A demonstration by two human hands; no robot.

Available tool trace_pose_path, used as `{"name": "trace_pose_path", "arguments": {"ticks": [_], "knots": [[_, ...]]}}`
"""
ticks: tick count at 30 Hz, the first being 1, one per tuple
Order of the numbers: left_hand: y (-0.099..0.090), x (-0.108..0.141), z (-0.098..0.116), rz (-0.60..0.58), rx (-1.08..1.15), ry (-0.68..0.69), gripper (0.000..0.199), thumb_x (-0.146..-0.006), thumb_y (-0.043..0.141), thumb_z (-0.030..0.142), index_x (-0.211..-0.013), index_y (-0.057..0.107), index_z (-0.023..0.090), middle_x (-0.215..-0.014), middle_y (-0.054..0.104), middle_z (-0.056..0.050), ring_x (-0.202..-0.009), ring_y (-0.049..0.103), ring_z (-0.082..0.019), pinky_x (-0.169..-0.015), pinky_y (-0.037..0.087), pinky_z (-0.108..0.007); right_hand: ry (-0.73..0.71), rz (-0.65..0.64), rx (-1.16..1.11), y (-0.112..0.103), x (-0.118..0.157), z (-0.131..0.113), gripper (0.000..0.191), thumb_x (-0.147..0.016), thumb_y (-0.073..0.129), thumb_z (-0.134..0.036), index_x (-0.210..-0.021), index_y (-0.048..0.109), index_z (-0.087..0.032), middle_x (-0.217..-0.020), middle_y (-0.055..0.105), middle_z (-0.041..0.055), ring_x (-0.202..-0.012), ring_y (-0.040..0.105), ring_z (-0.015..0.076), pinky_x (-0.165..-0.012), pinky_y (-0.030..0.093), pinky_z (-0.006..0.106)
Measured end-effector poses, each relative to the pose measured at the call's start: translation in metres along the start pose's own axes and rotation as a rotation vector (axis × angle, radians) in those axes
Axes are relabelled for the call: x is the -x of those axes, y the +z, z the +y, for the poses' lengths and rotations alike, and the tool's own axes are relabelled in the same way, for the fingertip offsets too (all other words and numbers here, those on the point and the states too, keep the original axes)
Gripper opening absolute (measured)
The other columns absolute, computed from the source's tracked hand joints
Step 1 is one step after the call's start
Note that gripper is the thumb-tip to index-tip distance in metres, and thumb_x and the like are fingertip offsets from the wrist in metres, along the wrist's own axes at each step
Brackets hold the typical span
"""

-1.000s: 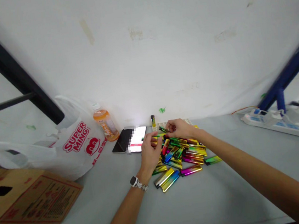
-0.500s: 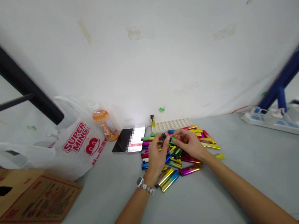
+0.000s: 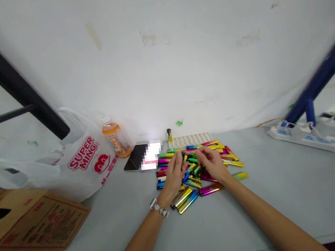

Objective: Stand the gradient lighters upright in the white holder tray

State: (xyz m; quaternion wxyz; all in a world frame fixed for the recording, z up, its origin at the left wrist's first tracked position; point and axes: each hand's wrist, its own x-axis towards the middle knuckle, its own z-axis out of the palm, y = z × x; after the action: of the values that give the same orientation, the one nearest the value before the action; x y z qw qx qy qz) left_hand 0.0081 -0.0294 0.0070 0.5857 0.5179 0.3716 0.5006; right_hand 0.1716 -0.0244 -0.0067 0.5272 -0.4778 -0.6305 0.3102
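A pile of shiny metallic-coloured lighters (image 3: 188, 204) lies on the grey table in front of me. My left hand (image 3: 175, 174), with a bracelet at its wrist, is closed around an upright lighter (image 3: 184, 155) whose black top shows above the fingers. To its right, my right hand (image 3: 213, 163) is over the pile, thumb and fingers bent together. Whatever lies between those fingertips is too small to make out. Behind the pile, against the wall, a white tray with a grid of holes (image 3: 191, 140) has one gold lighter (image 3: 169, 135) upright at its left end.
Left of the pile lies a dark tablet or phone (image 3: 136, 156) with a blurred bright part. Further left are an orange drink bottle (image 3: 117, 140), a white plastic bag (image 3: 92, 177) and a cardboard box (image 3: 43, 222). A white power strip (image 3: 309, 138) lies at the right.
My hands have drawn slightly apart; earlier their fingertips nearly met over the pile. The left hand has turned and closed more around the lighter. The view has shifted slightly.
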Motion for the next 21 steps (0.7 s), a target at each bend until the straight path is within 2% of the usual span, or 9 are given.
{"name": "trace_pose_path", "arguments": {"ticks": [3,6,9,15,21], "knots": [[-0.001,0.002,-0.001,-0.012,0.043,-0.051,0.059,-0.085,0.045,0.073,-0.081,0.059,0.016,-0.053,0.029,0.008,-0.044,0.021,-0.005,-0.04,0.016,-0.018,0.011,-0.012,-0.009,0.001,0.001,-0.002,0.039,-0.092,0.052,-0.056,-0.076,0.058,-0.021,-0.063,0.051,-0.0018,-0.057,0.047,0.0144,-0.054,0.038,0.026],[-0.004,0.001,-0.003,0.043,0.033,-0.091,0.062,-0.083,0.044,0.075,-0.064,0.052,0.017,-0.048,0.025,0.008,-0.041,0.018,-0.005,-0.04,0.013,-0.019,0.029,-0.01,-0.028,0.002,0.001,-0.002,0.038,-0.092,0.052,-0.056,-0.076,0.057,-0.021,-0.062,0.05,-0.0021,-0.057,0.047,0.0143,-0.054,0.037,0.026],[-0.006,-0.002,-0.005,0.107,-0.036,-0.078,0.06,-0.086,0.043,0.07,-0.054,0.043,0.019,-0.045,0.024,0.007,-0.039,0.021,-0.006,-0.039,0.013,-0.021,0.033,-0.004,-0.03,0.002,0.001,-0.001,0.039,-0.092,0.052,-0.056,-0.075,0.056,-0.021,-0.061,0.05,-0.0021,-0.056,0.046,0.0139,-0.053,0.036,0.026],[-0.006,-0.004,-0.008,0.149,-0.164,0.004,0.052,-0.089,0.043,0.061,-0.055,0.046,0.02,-0.047,0.038,0.003,-0.043,0.033,-0.009,-0.041,0.023,-0.022,0.035,0.001,-0.022,0.003,0.002,0.0,0.039,-0.092,0.052,-0.056,-0.073,0.055,-0.021,-0.06,0.048,-0.0022,-0.054,0.043,0.0135,-0.051,0.033,0.026],[0.005,0.001,0.0,0.117,-0.144,-0.027,0.049,-0.091,0.037,0.054,-0.057,0.046,0.019,-0.046,0.035,0.005,-0.041,0.029,-0.008,-0.041,0.021,-0.021,0.039,0.001,-0.016,0.003,0.001,-0.001,0.042,-0.092,0.051,-0.058,-0.072,0.055,-0.021,-0.059,0.049,-0.0021,-0.054,0.044,0.0136,-0.052,0.034,0.026]]}}
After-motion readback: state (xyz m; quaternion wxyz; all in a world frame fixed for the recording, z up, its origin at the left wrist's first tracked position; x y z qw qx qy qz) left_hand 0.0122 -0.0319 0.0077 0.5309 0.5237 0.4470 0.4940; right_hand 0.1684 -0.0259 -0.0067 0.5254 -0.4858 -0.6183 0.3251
